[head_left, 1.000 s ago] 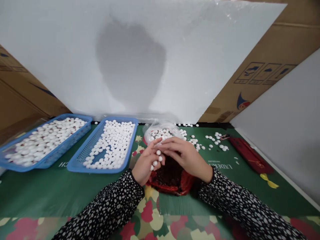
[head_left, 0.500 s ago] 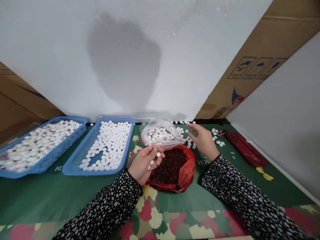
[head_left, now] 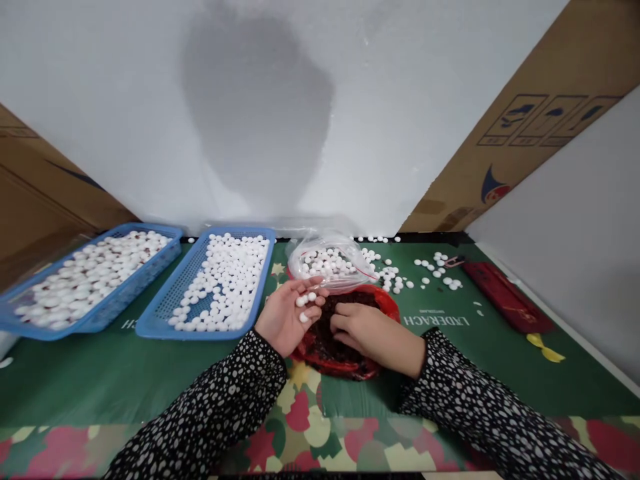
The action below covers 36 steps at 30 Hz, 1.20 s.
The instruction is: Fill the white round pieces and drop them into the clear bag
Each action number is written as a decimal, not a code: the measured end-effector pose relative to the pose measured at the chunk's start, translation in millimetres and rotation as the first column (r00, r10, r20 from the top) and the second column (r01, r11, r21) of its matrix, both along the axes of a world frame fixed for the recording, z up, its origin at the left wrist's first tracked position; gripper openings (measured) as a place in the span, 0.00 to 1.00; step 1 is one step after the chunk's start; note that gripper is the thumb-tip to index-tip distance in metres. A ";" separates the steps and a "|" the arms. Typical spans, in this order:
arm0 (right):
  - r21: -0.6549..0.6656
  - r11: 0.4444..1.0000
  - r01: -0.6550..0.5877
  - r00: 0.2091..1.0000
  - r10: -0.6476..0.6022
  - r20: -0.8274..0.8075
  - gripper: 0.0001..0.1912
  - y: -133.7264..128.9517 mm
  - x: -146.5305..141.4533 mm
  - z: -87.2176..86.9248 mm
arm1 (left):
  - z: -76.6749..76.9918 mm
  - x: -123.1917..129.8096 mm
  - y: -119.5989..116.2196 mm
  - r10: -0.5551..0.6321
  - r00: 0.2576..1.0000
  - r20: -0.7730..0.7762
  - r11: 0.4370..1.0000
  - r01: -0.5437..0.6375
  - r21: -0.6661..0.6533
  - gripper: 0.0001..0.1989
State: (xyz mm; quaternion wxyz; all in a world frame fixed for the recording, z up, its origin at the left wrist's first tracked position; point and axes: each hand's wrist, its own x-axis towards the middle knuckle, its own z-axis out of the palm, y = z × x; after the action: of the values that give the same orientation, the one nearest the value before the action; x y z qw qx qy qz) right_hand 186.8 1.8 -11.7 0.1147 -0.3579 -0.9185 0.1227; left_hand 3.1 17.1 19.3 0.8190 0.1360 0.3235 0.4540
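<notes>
Palm up, my left hand (head_left: 289, 316) cradles several small white round pieces (head_left: 302, 301) on its curled fingers, beside the red bag's left edge. My right hand (head_left: 361, 332) reaches into the red plastic bag (head_left: 391, 305), which is rolled open around a dark brown mass (head_left: 320, 347). Its fingers are bent together at the surface of the mass, and whatever is between the fingertips is hidden. Just behind the red bag lies a clear plastic bag (head_left: 345, 240) with many more white pieces (head_left: 325, 263) in it.
Two blue mesh baskets stand on the left. The nearer basket (head_left: 155, 321) holds plain white pieces; the far-left basket (head_left: 176, 250) holds white pieces with brown bits showing. Loose white pieces (head_left: 393, 277) lie right of the bags. A dark red pouch (head_left: 507, 297) and yellow ribbon (head_left: 546, 348) are at right.
My right hand has moved from the loose white pieces down and left into the red bag. My left hand has turned more palm up, showing the white pieces. The view has shifted slightly.
</notes>
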 end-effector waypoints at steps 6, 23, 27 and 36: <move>-0.042 0.998 0.049 0.997 -0.052 -0.063 0.05 0.9 1.2 3.0 | -3.9 0.7 -2.6 -0.008 0.997 -0.076 0.990 0.018 0.141 0.13; -0.440 0.898 0.025 0.706 -0.327 -0.628 0.03 17.7 16.2 9.3 | -9.4 5.7 -5.1 -0.004 0.925 -0.380 0.944 0.128 0.303 0.21; -0.436 0.900 0.014 0.699 -0.320 -0.639 0.06 16.3 14.1 10.7 | -11.0 6.0 -5.7 0.019 0.920 -0.392 0.933 0.124 0.337 0.22; -0.568 0.823 -0.020 0.456 -0.497 -0.738 0.05 9.0 5.6 13.2 | -15.9 7.7 -5.0 0.048 0.892 -0.449 0.919 0.137 0.369 0.18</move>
State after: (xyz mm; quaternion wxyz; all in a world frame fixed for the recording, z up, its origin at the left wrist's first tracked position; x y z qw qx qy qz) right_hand 192.4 10.8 1.4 0.4783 -0.3940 -0.6052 0.4997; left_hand 10.8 12.1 3.4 0.6882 0.4055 0.4035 0.4463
